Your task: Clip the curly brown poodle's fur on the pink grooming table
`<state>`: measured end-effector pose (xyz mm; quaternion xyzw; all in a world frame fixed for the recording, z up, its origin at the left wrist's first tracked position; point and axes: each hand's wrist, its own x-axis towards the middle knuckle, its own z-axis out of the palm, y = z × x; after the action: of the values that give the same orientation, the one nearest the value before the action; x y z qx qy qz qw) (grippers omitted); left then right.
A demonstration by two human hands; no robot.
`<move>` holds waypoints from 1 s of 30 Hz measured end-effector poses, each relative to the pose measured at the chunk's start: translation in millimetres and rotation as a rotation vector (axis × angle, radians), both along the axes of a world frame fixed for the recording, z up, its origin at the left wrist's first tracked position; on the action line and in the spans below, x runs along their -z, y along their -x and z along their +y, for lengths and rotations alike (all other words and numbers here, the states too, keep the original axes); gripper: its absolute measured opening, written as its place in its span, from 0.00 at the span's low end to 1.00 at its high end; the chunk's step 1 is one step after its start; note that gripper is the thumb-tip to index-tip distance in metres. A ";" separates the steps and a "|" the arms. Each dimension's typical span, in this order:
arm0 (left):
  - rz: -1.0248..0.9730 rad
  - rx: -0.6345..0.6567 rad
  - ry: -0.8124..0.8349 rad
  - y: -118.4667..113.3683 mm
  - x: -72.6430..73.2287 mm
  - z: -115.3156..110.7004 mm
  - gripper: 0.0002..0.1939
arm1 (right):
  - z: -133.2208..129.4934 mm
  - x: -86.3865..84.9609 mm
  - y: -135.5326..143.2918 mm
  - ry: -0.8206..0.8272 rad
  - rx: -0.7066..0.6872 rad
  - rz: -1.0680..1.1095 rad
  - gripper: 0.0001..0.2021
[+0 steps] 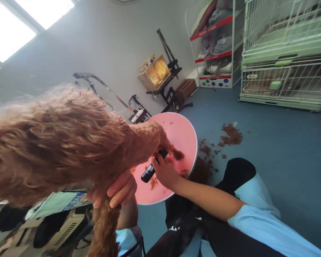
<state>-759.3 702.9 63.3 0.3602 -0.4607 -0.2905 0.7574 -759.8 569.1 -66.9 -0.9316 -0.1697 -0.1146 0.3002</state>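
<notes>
A brown curly-haired dog [61, 139] fills the left of the view; one leg reaches across the pink round grooming table [182, 134]. My left hand [123, 189] is wrapped round the upper part of another leg [105, 225], which hangs down past the table's edge. My right hand [164, 171] grips a black hair clipper [149, 174], its head against the fur near the paw [178, 154]. Fur covers part of the clipper's front end. Loose tufts of cut hair [153, 182] lie on the table around it.
Cut fur [231, 135] is scattered on the blue floor right of the table. White wire cages [286, 78] and a shelf rack [216, 57] stand behind. A yellow-lit box [157, 73] rests on a black stand. Crates and bags [59, 207] crowd the lower left.
</notes>
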 end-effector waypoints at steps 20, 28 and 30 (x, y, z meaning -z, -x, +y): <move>0.095 0.472 -0.028 -8.9 -1.3 -3.0 0.13 | -8.1 -19.0 27.5 -0.043 -0.039 -0.038 0.22; 0.133 0.484 -0.043 -1.6 -9.3 -18.0 0.16 | 3.1 -5.8 -26.7 -0.001 0.013 0.072 0.22; 0.138 0.482 -0.045 -2.1 -9.2 -16.2 0.16 | 4.4 -5.4 -16.3 0.030 -0.009 0.068 0.22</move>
<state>-757.2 686.7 72.5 0.2361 -0.4736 -0.4967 0.6879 -743.5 573.6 -61.5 -0.9386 -0.1652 -0.0791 0.2923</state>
